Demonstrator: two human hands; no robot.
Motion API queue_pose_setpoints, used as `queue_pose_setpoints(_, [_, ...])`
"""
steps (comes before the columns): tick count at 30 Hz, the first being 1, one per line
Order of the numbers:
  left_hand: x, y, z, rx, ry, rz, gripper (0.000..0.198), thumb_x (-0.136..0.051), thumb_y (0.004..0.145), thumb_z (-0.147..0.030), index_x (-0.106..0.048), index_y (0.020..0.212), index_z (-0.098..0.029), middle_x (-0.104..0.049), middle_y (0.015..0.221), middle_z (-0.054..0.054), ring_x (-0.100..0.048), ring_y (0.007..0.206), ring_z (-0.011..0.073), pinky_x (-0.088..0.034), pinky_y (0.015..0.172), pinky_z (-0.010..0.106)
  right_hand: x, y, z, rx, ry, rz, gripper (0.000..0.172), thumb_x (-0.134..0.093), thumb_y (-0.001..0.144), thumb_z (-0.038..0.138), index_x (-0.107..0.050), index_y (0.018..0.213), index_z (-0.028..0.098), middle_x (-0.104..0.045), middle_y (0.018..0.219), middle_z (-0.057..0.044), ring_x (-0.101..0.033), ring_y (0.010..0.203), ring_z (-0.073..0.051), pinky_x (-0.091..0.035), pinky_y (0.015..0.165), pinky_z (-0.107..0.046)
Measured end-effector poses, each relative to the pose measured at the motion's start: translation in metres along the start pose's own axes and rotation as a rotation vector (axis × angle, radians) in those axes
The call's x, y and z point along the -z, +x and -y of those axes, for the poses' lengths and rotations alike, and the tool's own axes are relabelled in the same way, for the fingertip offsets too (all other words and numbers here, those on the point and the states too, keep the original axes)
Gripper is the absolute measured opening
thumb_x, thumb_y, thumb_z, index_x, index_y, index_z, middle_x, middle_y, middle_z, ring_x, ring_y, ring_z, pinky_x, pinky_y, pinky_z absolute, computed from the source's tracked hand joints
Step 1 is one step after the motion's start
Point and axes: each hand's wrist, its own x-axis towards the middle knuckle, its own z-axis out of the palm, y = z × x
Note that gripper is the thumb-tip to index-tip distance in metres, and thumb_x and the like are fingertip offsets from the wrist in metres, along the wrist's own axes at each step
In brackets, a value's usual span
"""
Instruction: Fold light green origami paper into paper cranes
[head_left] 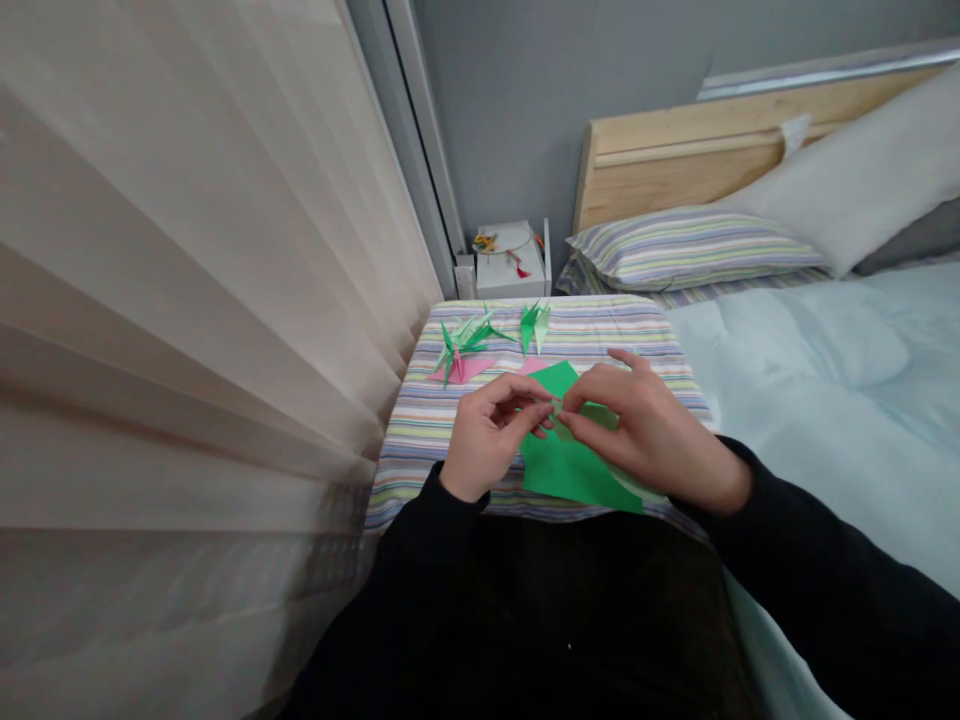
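Observation:
Both hands meet over a bright green sheet of paper [574, 475] on the striped cloth. My left hand [491, 432] pinches the edge of a small pale green piece of folded paper [562, 430]. My right hand [637, 420] grips the same piece from the other side, thumb and index finger together, one finger raised. Fingers cover much of the piece, so its shape is unclear. More pale green paper [634, 484] shows under my right hand. Beyond the hands lie several folded green paper cranes [461, 345], with a pink one [459, 368] among them.
A striped cloth [420, 430] covers the table in front of me. Another pair of green folded papers [534, 326] sits at its far side. A pale curtain [225, 300] hangs close on the left, and a bed [810, 360] borders the right. A white stand [510, 270] is behind.

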Motion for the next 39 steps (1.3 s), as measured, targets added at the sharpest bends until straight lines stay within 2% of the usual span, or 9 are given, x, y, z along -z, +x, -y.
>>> queue_pose_setpoints(9, [0.001,0.005,-0.011,0.041,0.011,-0.002,0.011,-0.080,0.080,-0.020,-0.071,0.081,-0.014,-0.073,0.068,0.000,-0.073,0.062,0.0135,-0.063,0.063,0.024,0.012,0.008,0.001,-0.011,0.059,0.089,0.017,-0.059,0.095,0.022,-0.069,0.082,0.017,-0.073,0.077,0.000,-0.068,0.075,-0.018,-0.029,0.116,-0.060])
queue_pose_setpoints(16, [0.002,0.007,-0.019,0.026,0.013,-0.029,0.012,-0.081,0.080,-0.018,-0.069,0.084,-0.015,-0.074,0.068,0.000,-0.074,0.063,0.0139,-0.063,0.063,0.024,0.014,0.013,0.002,-0.053,0.153,-0.031,0.013,-0.066,0.089,0.021,-0.069,0.077,0.020,-0.074,0.076,0.002,-0.069,0.075,-0.019,-0.034,0.113,-0.058])
queue_pose_setpoints(18, [0.001,0.006,-0.021,0.016,0.003,-0.033,0.012,-0.081,0.080,-0.016,-0.070,0.084,-0.016,-0.075,0.070,0.000,-0.075,0.064,0.0136,-0.063,0.064,0.023,0.015,0.014,0.004,-0.063,0.188,-0.056,0.012,-0.068,0.087,0.020,-0.069,0.075,0.020,-0.075,0.076,0.002,-0.070,0.075,-0.019,-0.038,0.109,-0.054])
queue_pose_setpoints(21, [0.000,0.005,-0.023,-0.021,0.004,-0.045,0.012,-0.081,0.081,-0.015,-0.070,0.086,-0.016,-0.076,0.072,0.000,-0.076,0.066,0.0135,-0.064,0.066,0.023,0.018,0.015,0.006,-0.063,0.207,-0.084,0.013,-0.068,0.085,0.018,-0.069,0.073,0.020,-0.077,0.077,0.000,-0.070,0.073,-0.020,-0.047,0.094,-0.045])
queue_pose_setpoints(24, [-0.001,0.003,-0.025,-0.073,0.039,-0.062,0.011,-0.080,0.081,-0.014,-0.070,0.086,-0.017,-0.076,0.076,0.000,-0.076,0.069,0.0132,-0.064,0.069,0.023,0.020,0.016,0.007,-0.066,0.204,-0.092,0.013,-0.068,0.085,0.016,-0.070,0.073,0.020,-0.077,0.077,-0.001,-0.070,0.073,-0.020,-0.048,0.082,-0.039])
queue_pose_setpoints(29, [-0.001,-0.001,-0.027,-0.153,0.182,-0.079,0.004,-0.075,0.087,-0.016,-0.072,0.088,-0.018,-0.075,0.078,0.000,-0.076,0.071,0.0129,-0.063,0.069,0.023,0.024,0.015,0.010,-0.076,0.195,-0.070,0.012,-0.068,0.086,0.015,-0.073,0.076,0.018,-0.077,0.078,-0.002,-0.068,0.075,-0.020,-0.048,0.079,-0.037])
queue_pose_setpoints(33, [0.002,-0.001,-0.030,-0.151,0.308,-0.059,0.001,-0.074,0.088,-0.019,-0.074,0.088,-0.019,-0.076,0.078,0.000,-0.076,0.070,0.0145,-0.063,0.068,0.025,0.027,0.014,0.012,-0.087,0.199,-0.069,0.012,-0.069,0.087,0.017,-0.074,0.076,0.019,-0.077,0.077,-0.003,-0.068,0.076,-0.021,-0.049,0.077,-0.037])
queue_pose_setpoints(39, [0.001,0.000,-0.039,-0.117,0.269,-0.047,0.003,-0.077,0.084,-0.018,-0.074,0.082,-0.018,-0.078,0.081,0.002,-0.076,0.073,0.0174,-0.067,0.072,0.032,0.030,0.013,0.014,-0.085,0.182,-0.093,0.014,-0.069,0.087,0.019,-0.074,0.074,0.019,-0.077,0.075,-0.002,-0.069,0.073,-0.020,-0.051,0.075,-0.036])
